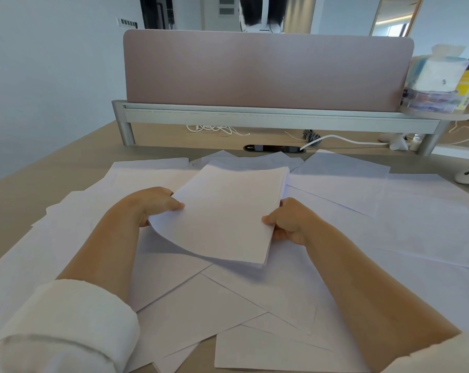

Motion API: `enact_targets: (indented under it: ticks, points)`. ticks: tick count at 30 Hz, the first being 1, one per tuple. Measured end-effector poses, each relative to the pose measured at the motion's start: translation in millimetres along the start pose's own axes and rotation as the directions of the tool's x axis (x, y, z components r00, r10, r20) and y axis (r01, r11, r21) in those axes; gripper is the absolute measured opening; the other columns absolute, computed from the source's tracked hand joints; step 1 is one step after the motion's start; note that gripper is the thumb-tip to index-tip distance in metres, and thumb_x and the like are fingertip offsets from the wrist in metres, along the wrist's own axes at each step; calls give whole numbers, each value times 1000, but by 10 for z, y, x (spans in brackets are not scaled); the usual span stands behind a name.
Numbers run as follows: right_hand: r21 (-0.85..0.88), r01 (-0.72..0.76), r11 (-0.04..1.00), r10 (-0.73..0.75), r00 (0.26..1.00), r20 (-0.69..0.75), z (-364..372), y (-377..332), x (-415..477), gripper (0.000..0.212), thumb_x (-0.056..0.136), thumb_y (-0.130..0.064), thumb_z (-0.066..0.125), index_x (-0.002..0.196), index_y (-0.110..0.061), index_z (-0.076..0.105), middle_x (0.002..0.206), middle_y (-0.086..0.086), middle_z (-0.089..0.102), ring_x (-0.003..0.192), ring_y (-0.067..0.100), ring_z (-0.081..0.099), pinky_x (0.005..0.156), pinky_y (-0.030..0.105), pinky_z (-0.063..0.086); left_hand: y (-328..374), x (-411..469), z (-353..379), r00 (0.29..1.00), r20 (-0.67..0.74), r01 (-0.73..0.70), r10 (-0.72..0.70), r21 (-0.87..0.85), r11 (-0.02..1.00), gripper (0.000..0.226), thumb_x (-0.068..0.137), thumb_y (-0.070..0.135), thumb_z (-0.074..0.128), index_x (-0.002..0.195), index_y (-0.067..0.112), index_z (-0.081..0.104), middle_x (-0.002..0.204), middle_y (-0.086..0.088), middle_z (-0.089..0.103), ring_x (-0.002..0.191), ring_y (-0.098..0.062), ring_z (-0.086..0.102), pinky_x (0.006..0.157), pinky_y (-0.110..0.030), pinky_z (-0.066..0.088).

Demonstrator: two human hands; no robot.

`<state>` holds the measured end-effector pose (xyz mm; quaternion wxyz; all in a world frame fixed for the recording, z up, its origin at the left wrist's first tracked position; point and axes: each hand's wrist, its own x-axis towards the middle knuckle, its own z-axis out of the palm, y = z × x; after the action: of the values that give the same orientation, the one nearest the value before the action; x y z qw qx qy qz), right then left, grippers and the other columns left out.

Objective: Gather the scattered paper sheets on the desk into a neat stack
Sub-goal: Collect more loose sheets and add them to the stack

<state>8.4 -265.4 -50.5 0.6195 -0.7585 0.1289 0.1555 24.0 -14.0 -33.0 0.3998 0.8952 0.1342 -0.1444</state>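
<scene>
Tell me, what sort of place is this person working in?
Probably an office workstation: a desk with a privacy screen along its back, a cable port in its surface, and loose paper sheets spread across it.

A thin stack (pixel 225 214) of plain white paper sits over the middle of the desk (pixel 26 184), its long side running away from the person and turned slightly to the right. Its edges are roughly flush, its near left corner bows downward, and it casts a shadow on the papers below. The left hand (pixel 152 204) pinches its left edge and the right hand (pixel 288 222) its right edge. Beneath and all around it, loose sheets (pixel 416 219), also white, lie flat on the desk at mixed angles, overlapping one another.
</scene>
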Motion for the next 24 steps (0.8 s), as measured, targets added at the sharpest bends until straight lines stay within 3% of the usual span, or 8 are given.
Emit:
enact_targets:
  ticks: [3, 6, 8, 10, 12, 16, 20, 24]
  points:
    - [-43, 14, 999, -14, 1000, -13, 7, 3, 11, 36, 87, 7, 57, 121, 3, 46, 116, 20, 60, 88, 29, 61, 55, 33, 53, 14, 15, -19, 998, 7, -63, 63, 113, 992, 41, 95, 23, 54, 132, 10, 44, 129, -10, 49, 106, -27, 46, 91, -36, 38]
    - [-100, 40, 994, -46, 997, -55, -2, 13, 18, 28, 85, -3, 64, 108, -2, 49, 109, 17, 63, 89, 29, 65, 63, 37, 57, 80, 10, -111, 982, -51, -176, 180, 78, 981, 38, 95, 21, 53, 131, 14, 46, 124, -7, 53, 103, -25, 49, 89, -31, 37]
    - [-131, 66, 989, -80, 992, -100, -10, 6, 22, 37, 83, -18, 70, 105, -3, 44, 106, 16, 65, 89, 29, 67, 70, 40, 59, 77, -5, -219, 971, -74, -228, 225, -34, 973, 32, 95, 19, 53, 127, 17, 48, 110, -2, 58, 92, -21, 55, 77, -23, 44]
    - [-84, 81, 993, -90, 989, -119, -12, -19, 11, 45, 82, -32, 71, 101, -7, 39, 107, 18, 65, 87, 28, 66, 72, 38, 58, 28, -9, -313, 975, -37, -223, 221, -269, 937, 33, 95, 16, 52, 128, 18, 50, 104, 0, 62, 83, -17, 58, 65, -22, 49]
    - [76, 70, 995, -67, 997, -44, -13, -40, -11, 41, 84, -37, 68, 103, -3, 53, 104, 15, 67, 82, 25, 65, 74, 35, 56, -13, 0, -345, 977, 13, -184, 214, -460, 869, 36, 94, 16, 52, 129, 24, 52, 106, -1, 64, 83, -16, 59, 65, -25, 49]
    - [475, -3, 880, -100, 976, 191, -116, -132, -56, 23, 96, -22, 51, 117, -12, 56, 100, 5, 67, 82, 18, 65, 61, 28, 56, 136, -16, -245, 981, 33, -145, 192, -534, 833, 20, 95, 14, 50, 113, 21, 57, 86, -1, 60, 68, -10, 52, 41, -11, 45]
    - [551, 3, 834, -56, 995, 79, -460, -290, -36, 11, 96, -11, 48, 104, -7, 54, 85, 7, 64, 54, 15, 66, 42, 20, 52, 497, 24, -46, 990, 86, -64, 116, -461, 885, 6, 95, 12, 53, 100, 10, 56, 68, -3, 56, 50, -9, 54, 36, -10, 40]
    - [544, 3, 839, 23, 999, -41, -898, -289, -2, 15, 94, -7, 48, 109, -5, 52, 83, 8, 61, 63, 18, 62, 39, 19, 51, 971, 174, 265, 978, 160, -47, 133, -454, 890, 11, 96, 9, 51, 85, 11, 52, 43, 3, 60, 34, -2, 55, 35, -8, 36]
